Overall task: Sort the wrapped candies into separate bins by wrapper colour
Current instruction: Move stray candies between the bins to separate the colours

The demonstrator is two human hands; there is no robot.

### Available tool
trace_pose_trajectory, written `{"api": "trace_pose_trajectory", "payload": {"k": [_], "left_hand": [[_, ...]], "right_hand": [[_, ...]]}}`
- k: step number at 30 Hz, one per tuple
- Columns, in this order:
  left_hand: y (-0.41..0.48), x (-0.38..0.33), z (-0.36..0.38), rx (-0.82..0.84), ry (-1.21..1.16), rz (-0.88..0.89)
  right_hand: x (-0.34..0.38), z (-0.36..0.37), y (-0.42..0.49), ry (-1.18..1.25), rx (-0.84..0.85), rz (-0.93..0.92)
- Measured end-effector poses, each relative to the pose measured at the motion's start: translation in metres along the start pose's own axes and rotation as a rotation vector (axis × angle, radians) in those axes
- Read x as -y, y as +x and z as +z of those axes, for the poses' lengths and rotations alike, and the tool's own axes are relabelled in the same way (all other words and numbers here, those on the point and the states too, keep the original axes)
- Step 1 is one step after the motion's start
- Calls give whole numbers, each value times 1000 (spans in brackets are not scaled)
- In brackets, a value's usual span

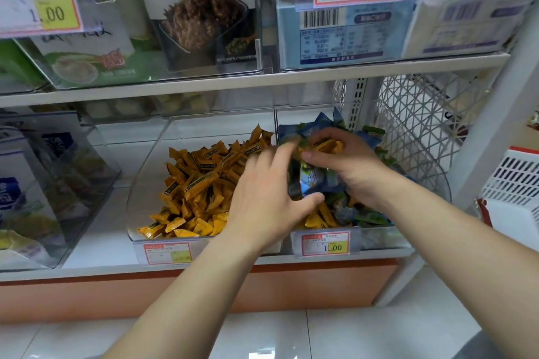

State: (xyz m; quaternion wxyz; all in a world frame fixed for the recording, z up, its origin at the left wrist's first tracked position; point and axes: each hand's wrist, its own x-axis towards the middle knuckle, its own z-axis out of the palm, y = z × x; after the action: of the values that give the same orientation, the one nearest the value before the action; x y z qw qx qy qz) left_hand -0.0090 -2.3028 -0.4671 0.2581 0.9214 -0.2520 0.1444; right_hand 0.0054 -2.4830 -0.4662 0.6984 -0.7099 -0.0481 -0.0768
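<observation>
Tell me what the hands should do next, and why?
Probably the right hand should carry the orange candies it grips over to the left bin: that bin shows only orange wrappers, while the right bin is mostly blue and green.

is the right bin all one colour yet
No, mixed: yellow candies lie among blue and green ones in the right bin.

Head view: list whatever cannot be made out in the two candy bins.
All in the head view:
Right bin centre: covered by the left hand and right hand.
Orange candies in the right hand's fingers: count hidden by those fingers.
Left bin's price tag: print blurred.
Upper-shelf boxes: cut off by top edge.
</observation>
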Motion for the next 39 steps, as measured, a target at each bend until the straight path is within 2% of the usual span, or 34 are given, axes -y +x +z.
{"api": "trace_pose_trajectory", "payload": {"k": [2, 5, 9, 15, 19, 24, 29, 34, 39], "left_hand": [[5, -4, 3, -26, -2, 9], [13, -4, 6, -108, -127, -20], [22, 1, 12, -180, -256, -61], [27, 6, 16, -189, -256, -131], [31, 11, 15, -175, -270, -173], [37, 15, 11, -163, -316, -203], [41, 16, 3, -194, -515, -278], [37, 21, -1, -177, -491, -350], [36, 21, -4, -75, -558, -365]], "right_hand": [[0, 3, 2, 65, 2, 35], [2, 8, 4, 133, 9, 82], [4, 8, 5, 95, 3, 121], [6, 0, 8, 238, 54, 211], [7, 3, 8, 123, 79, 202], [10, 1, 8, -74, 39, 104], [12, -4, 12, -11, -30, 76], [14, -16, 9, -88, 59, 106], [18, -25, 8, -156, -16, 95]]}}
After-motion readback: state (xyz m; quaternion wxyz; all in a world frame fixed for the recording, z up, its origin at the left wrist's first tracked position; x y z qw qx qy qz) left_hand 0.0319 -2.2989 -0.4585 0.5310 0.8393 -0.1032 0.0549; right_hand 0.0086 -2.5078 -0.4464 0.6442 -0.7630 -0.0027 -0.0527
